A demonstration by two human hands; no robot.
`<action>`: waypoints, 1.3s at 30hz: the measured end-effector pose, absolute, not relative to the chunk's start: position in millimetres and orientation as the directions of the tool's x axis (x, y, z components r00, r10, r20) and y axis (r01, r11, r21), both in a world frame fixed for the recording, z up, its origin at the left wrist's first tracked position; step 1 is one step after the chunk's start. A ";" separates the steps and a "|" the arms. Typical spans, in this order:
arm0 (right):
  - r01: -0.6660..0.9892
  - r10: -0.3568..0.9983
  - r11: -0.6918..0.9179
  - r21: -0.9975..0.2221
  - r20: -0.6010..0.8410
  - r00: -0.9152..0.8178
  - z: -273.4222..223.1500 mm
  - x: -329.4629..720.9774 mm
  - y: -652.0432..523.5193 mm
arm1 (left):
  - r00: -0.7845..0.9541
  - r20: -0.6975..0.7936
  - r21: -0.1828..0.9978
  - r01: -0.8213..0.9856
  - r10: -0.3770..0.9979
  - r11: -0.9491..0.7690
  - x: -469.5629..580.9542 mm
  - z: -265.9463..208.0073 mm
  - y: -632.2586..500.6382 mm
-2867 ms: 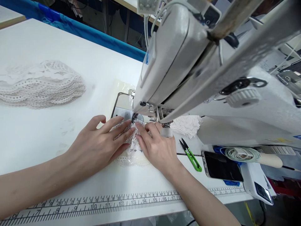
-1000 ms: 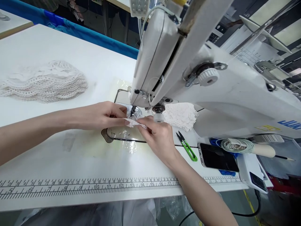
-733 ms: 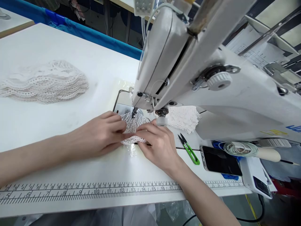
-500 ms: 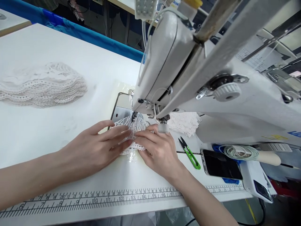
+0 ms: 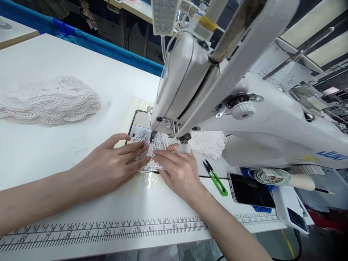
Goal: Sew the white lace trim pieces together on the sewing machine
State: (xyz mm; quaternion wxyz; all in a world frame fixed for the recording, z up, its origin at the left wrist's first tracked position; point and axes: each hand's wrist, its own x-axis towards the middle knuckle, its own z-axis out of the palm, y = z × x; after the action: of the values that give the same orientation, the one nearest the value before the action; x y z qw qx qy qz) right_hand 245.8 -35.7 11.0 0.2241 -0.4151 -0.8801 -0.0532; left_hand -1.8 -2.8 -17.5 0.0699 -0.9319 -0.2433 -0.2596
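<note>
A piece of white lace (image 5: pixel 152 166) lies gathered under the presser foot (image 5: pixel 153 136) of the sewing machine (image 5: pixel 174 87). My left hand (image 5: pixel 114 161) rests on the lace's left side, fingers stretched out and slightly apart. On its right side lies my right hand (image 5: pixel 179 168), fingers extended and pressing down on the lace, with the fingertips of both hands close together just in front of the foot. Part of the right hand's fingers is hidden behind a round machine part. More white lace (image 5: pixel 209 143) lies behind the machine head, to the right of the needle.
A stack of lace pieces (image 5: pixel 51 103) sits on the left of the white table (image 5: pixel 95 78). Green thread snips (image 5: pixel 216 178), a phone (image 5: pixel 251 190) and a roll wound with cord (image 5: pixel 272 176) lie on the right. A printed ruler (image 5: pixel 122 230) runs along the front edge.
The lace has slid farther under the presser foot, its near edge now closer to the needle. Both hands have moved slightly with it, fingertips a little more apart. The camera view has shifted slightly.
</note>
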 end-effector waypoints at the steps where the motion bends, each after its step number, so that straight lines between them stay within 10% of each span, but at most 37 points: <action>1: 0.766 0.716 0.638 -0.080 0.426 -0.552 10.4 245.9 -34.9 | 0.745 0.521 -0.002 0.489 0.417 -0.872 -1.3 -18.3 -0.7; 19: 0.835 0.765 0.548 -0.042 0.430 -0.480 2.5 242.0 -18.6 | 0.763 0.511 -0.071 0.497 0.396 -0.865 5.1 -8.7 28.6; 30: 0.841 0.781 0.473 -0.262 0.567 -0.263 -5.5 238.9 -11.6 | 0.702 0.264 0.508 0.482 0.661 -0.714 13.2 9.5 56.6; 39: 0.832 0.800 0.480 -0.279 0.528 -0.284 -2.5 237.6 -13.8 | 0.797 0.257 0.414 0.420 0.546 -0.808 6.1 15.6 61.9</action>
State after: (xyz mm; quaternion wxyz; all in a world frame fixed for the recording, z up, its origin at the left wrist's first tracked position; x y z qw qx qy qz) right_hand 237.6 -13.8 -2.5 0.3137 -0.5093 -0.8010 -0.0251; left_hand 6.1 61.9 15.6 -0.1705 -0.9325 -0.2589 -0.1853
